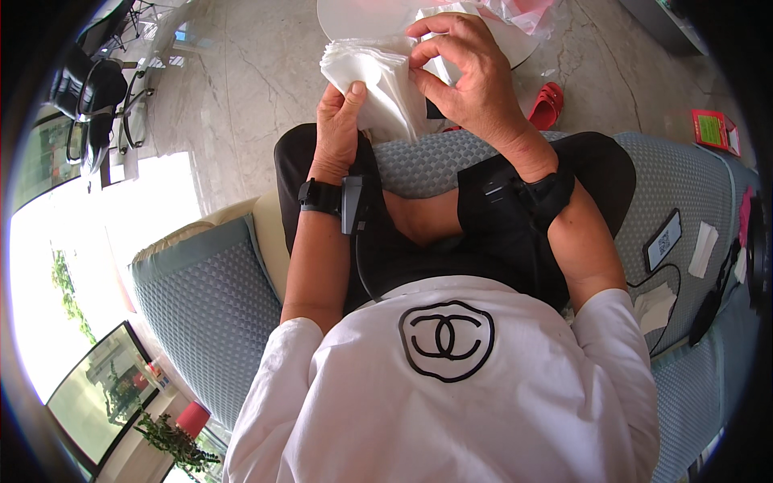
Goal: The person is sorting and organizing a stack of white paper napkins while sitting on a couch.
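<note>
A thick sheaf of folded white paper napkins (377,76) is held up over my knees, its layered edges fanned at the upper left. My left hand (338,121) grips the sheaf from below, with the thumb lying across its front face. At the sheaf's right edge, my right hand (471,76) has its thumb and fingertips closed in a pinch on the napkins. Whether it has one sheet or several between the fingertips is hidden. Behind the right hand, more white paper (444,11) shows on a round pale table (348,18).
I sit on a blue-grey quilted sofa (427,165). To my right lie a phone (663,240), loose napkins (703,249), a black cable (676,298) and a red box (716,133). A red slipper (547,106) rests on the marble floor (241,88). A black chair (93,88) stands at the far left.
</note>
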Demonstrator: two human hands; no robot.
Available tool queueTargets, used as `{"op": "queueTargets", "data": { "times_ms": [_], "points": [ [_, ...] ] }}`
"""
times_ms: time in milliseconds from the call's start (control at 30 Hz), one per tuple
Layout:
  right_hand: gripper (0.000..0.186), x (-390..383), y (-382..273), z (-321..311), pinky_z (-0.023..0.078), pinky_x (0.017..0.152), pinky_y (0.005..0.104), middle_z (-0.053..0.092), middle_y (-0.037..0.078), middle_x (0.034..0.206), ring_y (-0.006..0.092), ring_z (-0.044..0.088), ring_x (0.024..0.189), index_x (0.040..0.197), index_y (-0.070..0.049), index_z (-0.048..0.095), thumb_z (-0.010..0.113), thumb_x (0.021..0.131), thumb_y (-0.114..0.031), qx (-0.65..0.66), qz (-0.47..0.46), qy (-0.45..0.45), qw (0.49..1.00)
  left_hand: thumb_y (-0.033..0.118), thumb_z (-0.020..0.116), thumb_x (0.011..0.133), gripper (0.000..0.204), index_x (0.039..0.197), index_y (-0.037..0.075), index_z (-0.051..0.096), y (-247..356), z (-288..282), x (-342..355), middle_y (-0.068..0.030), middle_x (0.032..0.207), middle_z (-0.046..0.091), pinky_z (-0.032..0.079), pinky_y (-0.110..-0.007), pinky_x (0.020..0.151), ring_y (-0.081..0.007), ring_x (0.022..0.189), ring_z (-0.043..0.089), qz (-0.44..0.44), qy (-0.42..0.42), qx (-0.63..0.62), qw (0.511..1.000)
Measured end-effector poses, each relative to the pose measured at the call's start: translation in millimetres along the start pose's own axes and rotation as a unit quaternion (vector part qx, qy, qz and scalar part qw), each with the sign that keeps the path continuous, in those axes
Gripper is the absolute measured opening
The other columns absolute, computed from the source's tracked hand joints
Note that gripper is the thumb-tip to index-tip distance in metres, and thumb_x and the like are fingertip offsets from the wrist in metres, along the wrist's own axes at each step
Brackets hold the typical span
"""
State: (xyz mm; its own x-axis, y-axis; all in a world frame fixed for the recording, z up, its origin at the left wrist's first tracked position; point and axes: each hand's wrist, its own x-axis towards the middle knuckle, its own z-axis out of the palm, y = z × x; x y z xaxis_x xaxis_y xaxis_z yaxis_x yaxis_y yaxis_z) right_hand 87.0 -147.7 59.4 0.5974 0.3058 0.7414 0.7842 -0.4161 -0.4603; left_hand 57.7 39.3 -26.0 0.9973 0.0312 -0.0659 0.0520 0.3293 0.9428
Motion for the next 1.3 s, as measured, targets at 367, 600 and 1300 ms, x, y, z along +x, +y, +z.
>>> {"op": "queueTargets", "data": {
  "times_ms": [367,600,1300],
  "points": [
    [0.023,1,-1,-1,0.043,0.076,0.0368,0.054,0.012,0.091,0.0301,0.052,0.088,0.080,-0.005,0.054,0.066,0.060,-0.001,0.014,0.006,0.035,0.999,0.019,0.053,0.088,0.025,0.108,0.004,0.053,1,0,-1,-0.0059,0.101,0.058,0.047,-0.032,0.079,-0.0162,0.089,0.056,0.006,0.001,0.024,1.000],
    [0.022,1,0,0,0.042,0.078,0.0378,0.054,0.012,0.090,0.0311,0.051,0.089,0.077,-0.005,0.053,0.066,0.060,-0.002,0.024,0.025,0.033,0.999,0.020,0.055,0.087,0.025,0.107,0.004,0.054,4,4,-3,-0.0048,0.100,0.059,0.046,-0.030,0.078,-0.0148,0.089,0.055,0.026,0.007,0.043,0.999],
    [0.019,-14,7,5,0.051,0.060,0.0238,0.063,0.002,0.088,0.0141,0.062,0.075,0.091,-0.009,0.062,0.067,0.075,-0.016,0.060,0.057,-0.057,0.995,0.020,0.054,0.088,0.025,0.106,0.004,0.055,5,3,-2,-0.0041,0.099,0.059,0.045,-0.027,0.079,-0.0129,0.089,0.054,0.050,0.037,0.053,0.997]
  ]
}}
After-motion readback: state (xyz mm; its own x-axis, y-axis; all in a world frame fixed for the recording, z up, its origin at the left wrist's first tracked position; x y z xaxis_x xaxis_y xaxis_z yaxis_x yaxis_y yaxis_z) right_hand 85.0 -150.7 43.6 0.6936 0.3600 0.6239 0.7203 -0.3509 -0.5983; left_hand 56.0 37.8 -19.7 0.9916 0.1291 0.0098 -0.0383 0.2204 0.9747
